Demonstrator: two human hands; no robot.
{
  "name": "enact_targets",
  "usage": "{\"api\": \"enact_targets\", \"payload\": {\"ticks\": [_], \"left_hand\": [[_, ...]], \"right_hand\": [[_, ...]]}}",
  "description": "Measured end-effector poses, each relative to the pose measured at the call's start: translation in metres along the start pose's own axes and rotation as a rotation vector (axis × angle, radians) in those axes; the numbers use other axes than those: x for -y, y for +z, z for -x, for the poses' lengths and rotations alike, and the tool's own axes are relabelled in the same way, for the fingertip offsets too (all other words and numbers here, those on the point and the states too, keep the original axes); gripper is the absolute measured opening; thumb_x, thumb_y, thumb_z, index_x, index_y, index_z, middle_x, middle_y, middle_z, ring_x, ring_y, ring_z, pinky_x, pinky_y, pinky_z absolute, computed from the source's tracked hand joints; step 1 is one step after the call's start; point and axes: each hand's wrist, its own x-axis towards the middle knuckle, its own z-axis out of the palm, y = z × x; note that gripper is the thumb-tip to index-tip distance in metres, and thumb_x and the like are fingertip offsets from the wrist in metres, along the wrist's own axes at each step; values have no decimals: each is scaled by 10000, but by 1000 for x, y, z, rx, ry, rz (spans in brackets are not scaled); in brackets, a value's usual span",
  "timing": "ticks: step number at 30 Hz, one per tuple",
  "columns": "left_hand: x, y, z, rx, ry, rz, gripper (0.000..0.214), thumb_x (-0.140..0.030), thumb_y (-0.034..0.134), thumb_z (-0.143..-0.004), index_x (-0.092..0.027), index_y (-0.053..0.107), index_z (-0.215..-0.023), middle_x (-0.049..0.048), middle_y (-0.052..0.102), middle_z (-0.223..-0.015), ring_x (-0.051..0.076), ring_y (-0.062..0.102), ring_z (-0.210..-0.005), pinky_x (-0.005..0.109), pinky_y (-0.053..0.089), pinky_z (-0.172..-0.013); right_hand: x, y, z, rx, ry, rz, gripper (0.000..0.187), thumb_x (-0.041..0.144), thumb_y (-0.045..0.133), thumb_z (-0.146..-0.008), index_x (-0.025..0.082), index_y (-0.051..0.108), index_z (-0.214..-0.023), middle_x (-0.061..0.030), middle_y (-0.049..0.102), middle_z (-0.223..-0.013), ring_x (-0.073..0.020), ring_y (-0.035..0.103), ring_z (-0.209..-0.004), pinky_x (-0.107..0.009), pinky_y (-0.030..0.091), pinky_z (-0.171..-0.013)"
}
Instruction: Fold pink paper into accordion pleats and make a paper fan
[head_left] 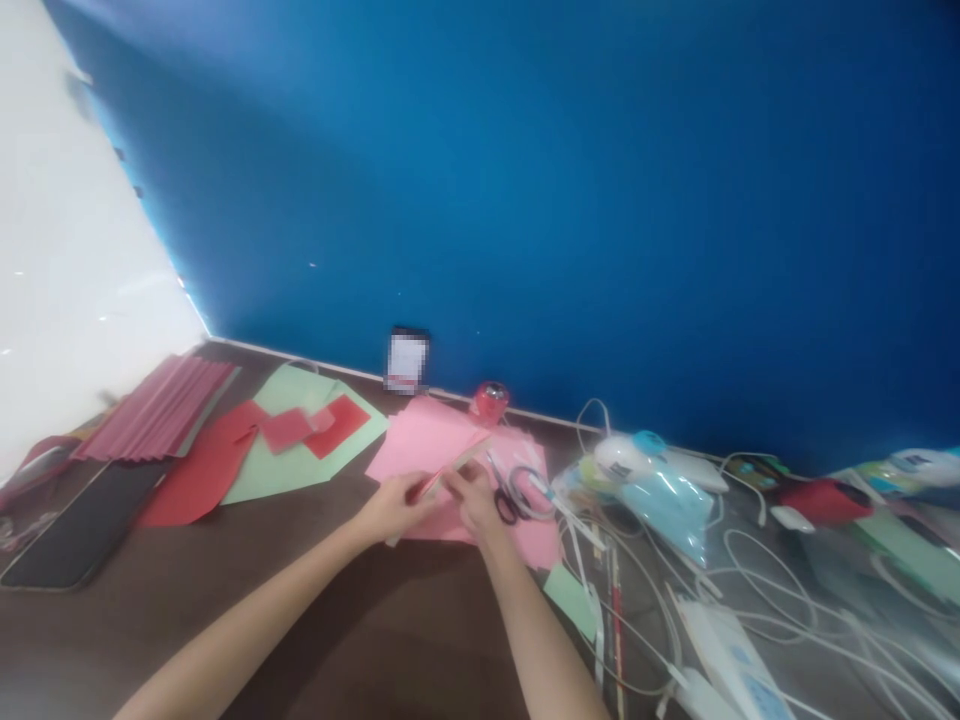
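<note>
Fingers (417, 494) of my left hand (390, 508) and my right hand (474, 497) were pinched together on a narrow folded strip of pink and tan paper (459, 464), held over a pink paper sheet (420, 436) on the dark brown tabletop (360, 620). Black-handled scissors (510, 498) lay just beside my right hand at 3 o'clock. A pale green paper sheet (300, 460) carrying red paper squares (341, 425) lay at 10 o'clock.
</note>
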Motion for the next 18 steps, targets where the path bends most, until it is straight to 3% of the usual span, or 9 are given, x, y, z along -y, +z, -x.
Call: {"api": "enact_targets", "payload": {"ticks": [3, 7, 12, 18], "left_hand": [[0, 2, -1, -70, 13, -167, 248, -364, 517, -756, -140, 562, -659, -44, 451, -550, 95, 390, -525, 219, 300, -510], [-3, -3, -3, -56, -23, -150, 241, -319, 492, -768, -135, 581, -642, -34, 487, -539, 101, 430, -521, 219, 329, -521], [-7, -11, -1, 46, -75, -84, 249, -372, 544, -745, -134, 618, -728, -18, 562, -595, 111, 489, -526, 220, 368, -512], [-9, -17, 5, 117, -128, -67, 352, -436, 464, -807, -131, 620, -726, 15, 615, -615, 138, 581, -567, 227, 426, -532]], "right_hand": [[-7, -3, -3, -32, -18, 21, 202, 255, 775, -584, 175, 618, -681, 42, 584, -623, -79, 496, -547, -213, 411, -552], [-12, -6, -6, -59, -41, 41, 197, 286, 766, -594, 175, 632, -686, 40, 587, -607, -87, 493, -552, -224, 397, -564], [-10, -8, -5, -122, -66, 40, 195, 270, 767, -593, 165, 603, -594, 47, 561, -551, -85, 490, -544, -224, 395, -573], [-6, -4, -5, -172, -64, -19, 243, 334, 762, -579, 178, 605, -678, 37, 595, -636, -99, 531, -577, -237, 434, -576]]}}
